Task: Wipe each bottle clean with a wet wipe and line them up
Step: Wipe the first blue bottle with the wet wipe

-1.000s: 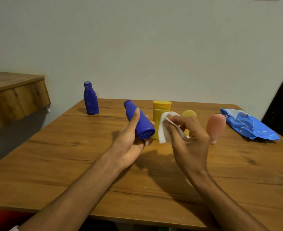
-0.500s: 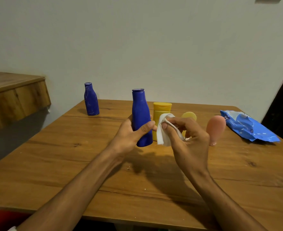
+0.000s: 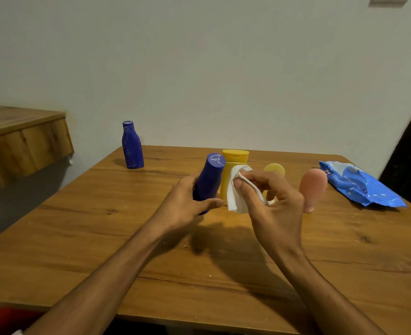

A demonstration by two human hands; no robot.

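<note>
My left hand grips a dark blue bottle above the wooden table, its cap end tilted up and slightly right. Just to its right, my right hand pinches a folded white wet wipe, held beside the bottle and apart from it. Behind them stand a yellow bottle and a smaller yellow bottle, partly hidden by my fingers. A pink bottle stands upside down to the right. A second blue bottle stands upright at the far left of the table.
A blue pack of wet wipes lies at the far right of the table. The table's back edge meets a pale wall. A wooden ledge juts out at the left. Something red shows below the table's near left corner.
My left hand turned the blue bottle from lying tilted, to upright, and now leaning with its cap end towards me. The right hand stayed beside it, holding the wipe.
</note>
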